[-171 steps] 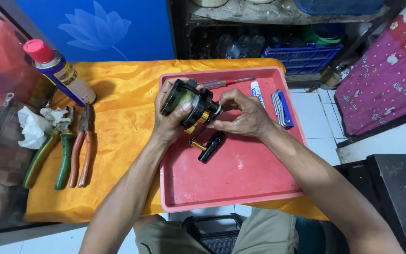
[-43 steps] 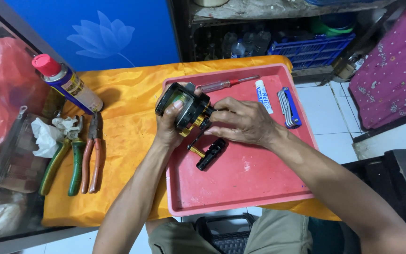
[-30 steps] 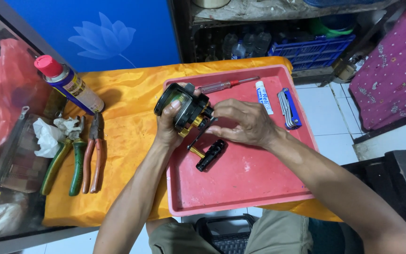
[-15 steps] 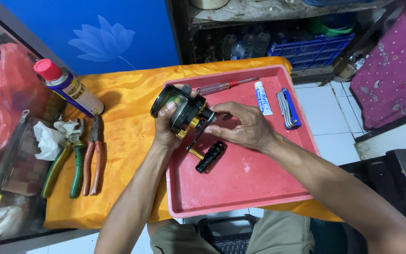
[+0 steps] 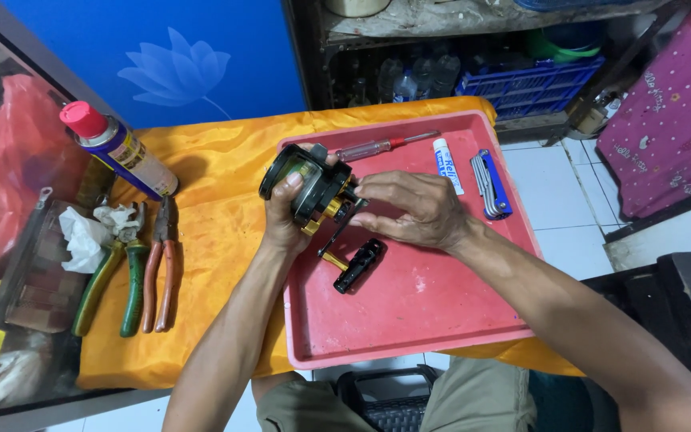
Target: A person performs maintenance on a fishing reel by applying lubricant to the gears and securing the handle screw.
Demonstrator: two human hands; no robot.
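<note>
A spray can, pliers, a screwdriver and a blue multi-tool lie about.

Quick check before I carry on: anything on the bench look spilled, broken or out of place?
Nothing stands out. The left hand holds the fishing reel over the red tray, the right hand at its handle side. The screwdriver, tube and folding key set lie in the tray; pliers and spray can lie on the yellow cloth.

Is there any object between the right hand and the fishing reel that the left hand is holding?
Nothing visible stands between them. The left hand grips the black and gold fishing reel over the red tray, and the right hand has its fingertips already at the reel's handle side. The screwdriver lies apart, behind the hands.
</note>
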